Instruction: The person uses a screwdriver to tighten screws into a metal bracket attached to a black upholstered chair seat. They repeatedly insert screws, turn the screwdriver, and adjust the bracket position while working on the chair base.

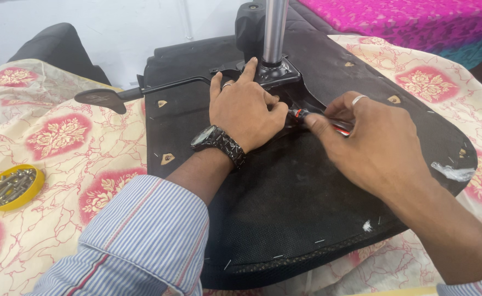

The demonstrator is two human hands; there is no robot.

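Observation:
An upturned chair seat (285, 186) covered in black fabric lies on a floral cloth. A black metal mechanism plate (274, 74) with a chrome gas cylinder (274, 27) standing up from it sits on the seat's underside. My left hand (244, 109), with a ring and a black wristwatch, rests on the plate's near edge with its fingers pressed down. My right hand (370, 145), also ringed, grips a screwdriver (320, 119) with a red and black handle, its tip pointing at the plate beside my left hand.
A black lever (137, 93) sticks out left from the mechanism. A yellow round lid (12, 187) holding several metal screws lies at the left on the cream and red cloth (65, 142). Pink patterned fabric (416, 19) lies at the back right.

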